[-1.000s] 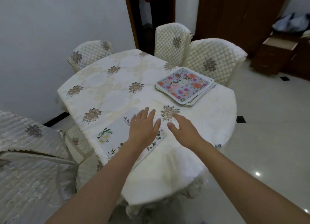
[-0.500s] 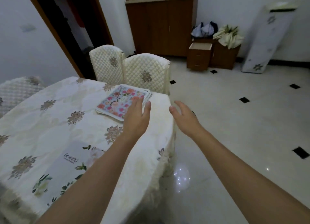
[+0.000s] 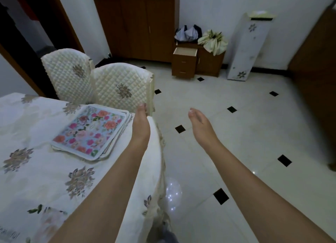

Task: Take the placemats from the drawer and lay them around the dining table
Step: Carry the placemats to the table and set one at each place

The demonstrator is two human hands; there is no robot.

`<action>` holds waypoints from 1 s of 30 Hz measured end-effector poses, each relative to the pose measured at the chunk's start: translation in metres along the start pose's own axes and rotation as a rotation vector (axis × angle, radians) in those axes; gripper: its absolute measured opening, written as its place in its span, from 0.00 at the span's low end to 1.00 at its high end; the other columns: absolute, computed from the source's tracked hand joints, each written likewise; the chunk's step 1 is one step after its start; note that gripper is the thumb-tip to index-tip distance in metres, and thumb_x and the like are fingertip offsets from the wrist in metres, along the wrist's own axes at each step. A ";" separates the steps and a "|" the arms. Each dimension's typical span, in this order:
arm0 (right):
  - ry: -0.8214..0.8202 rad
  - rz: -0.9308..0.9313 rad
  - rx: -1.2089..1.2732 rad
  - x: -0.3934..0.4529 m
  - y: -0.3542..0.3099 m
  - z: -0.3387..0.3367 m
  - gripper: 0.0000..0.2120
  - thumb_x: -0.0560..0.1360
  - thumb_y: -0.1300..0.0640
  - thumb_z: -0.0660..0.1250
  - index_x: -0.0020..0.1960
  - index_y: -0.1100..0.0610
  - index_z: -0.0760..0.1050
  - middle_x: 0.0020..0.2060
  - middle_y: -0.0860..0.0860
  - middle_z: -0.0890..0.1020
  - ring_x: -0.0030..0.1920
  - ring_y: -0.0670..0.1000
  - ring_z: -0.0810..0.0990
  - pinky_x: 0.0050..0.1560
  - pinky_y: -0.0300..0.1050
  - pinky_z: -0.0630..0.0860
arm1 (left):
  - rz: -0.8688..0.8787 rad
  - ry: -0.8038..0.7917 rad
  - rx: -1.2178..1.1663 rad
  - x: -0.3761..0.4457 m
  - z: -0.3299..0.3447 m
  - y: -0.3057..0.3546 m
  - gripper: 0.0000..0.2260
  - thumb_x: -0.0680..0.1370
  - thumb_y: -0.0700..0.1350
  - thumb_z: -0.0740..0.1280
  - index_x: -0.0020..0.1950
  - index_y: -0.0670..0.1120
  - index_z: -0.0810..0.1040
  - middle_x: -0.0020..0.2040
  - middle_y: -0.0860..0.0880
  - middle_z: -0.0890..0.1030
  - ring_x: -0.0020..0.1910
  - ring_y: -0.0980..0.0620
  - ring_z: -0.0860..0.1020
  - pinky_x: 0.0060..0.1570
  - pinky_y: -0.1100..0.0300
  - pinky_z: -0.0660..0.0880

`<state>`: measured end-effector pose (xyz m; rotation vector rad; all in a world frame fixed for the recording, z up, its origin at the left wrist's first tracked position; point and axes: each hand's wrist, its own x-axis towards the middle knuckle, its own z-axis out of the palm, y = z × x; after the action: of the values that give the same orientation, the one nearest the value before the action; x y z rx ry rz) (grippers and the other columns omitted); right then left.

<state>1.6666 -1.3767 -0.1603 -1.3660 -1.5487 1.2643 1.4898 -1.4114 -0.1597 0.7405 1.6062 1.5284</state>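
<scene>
Both hands have swung right off the laid mat; left hand [image 3: 140,126] nears the placemat stack [image 3: 91,133] mid-left, right hand [image 3: 200,123] over floor, fingers straight, empty.

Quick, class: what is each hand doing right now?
Left hand: open, holding nothing, beside the placemat stack.
Right hand: open, holding nothing.

Glossy cream floor tiles [image 3: 245,133] set with small black diamonds reflect a ceiling light. Against the white wall [image 3: 218,10] stand a tall brown wooden cabinet [image 3: 134,24] and a low wooden chest [image 3: 184,64], a white floral panel [image 3: 247,46] leaning nearby. Two quilted cream chairs [image 3: 120,90] sit closer in.
</scene>
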 end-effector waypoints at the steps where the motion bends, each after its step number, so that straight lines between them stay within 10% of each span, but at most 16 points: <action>1: 0.003 0.011 0.002 0.013 -0.001 0.002 0.24 0.82 0.44 0.55 0.74 0.53 0.66 0.71 0.48 0.70 0.71 0.46 0.67 0.63 0.37 0.61 | 0.000 0.002 -0.010 0.016 0.003 -0.002 0.19 0.84 0.58 0.48 0.69 0.54 0.71 0.64 0.55 0.73 0.69 0.53 0.69 0.69 0.53 0.63; 5: 0.011 -0.027 -0.143 0.060 -0.003 0.010 0.25 0.82 0.43 0.55 0.75 0.51 0.63 0.73 0.47 0.68 0.73 0.47 0.65 0.71 0.42 0.61 | 0.111 -0.024 0.230 0.066 0.013 -0.007 0.24 0.84 0.59 0.47 0.74 0.49 0.67 0.72 0.52 0.70 0.72 0.53 0.66 0.69 0.61 0.58; 12: -0.054 -0.182 -0.591 0.126 0.001 0.019 0.29 0.82 0.42 0.54 0.77 0.55 0.59 0.76 0.51 0.62 0.76 0.52 0.56 0.76 0.51 0.55 | 0.423 -0.055 1.149 0.125 0.004 -0.009 0.29 0.81 0.63 0.44 0.78 0.51 0.59 0.79 0.46 0.59 0.77 0.45 0.58 0.75 0.46 0.53; 30: -0.491 -0.646 -0.843 0.239 -0.018 0.045 0.29 0.81 0.41 0.54 0.77 0.54 0.58 0.76 0.52 0.62 0.76 0.54 0.55 0.75 0.51 0.50 | 0.078 0.327 1.462 0.124 0.025 -0.001 0.34 0.78 0.65 0.38 0.79 0.52 0.58 0.80 0.46 0.55 0.79 0.46 0.51 0.76 0.42 0.46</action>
<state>1.5726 -1.1527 -0.1783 -0.8445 -2.7772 0.5463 1.4463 -1.2938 -0.1778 1.2949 2.9015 0.2458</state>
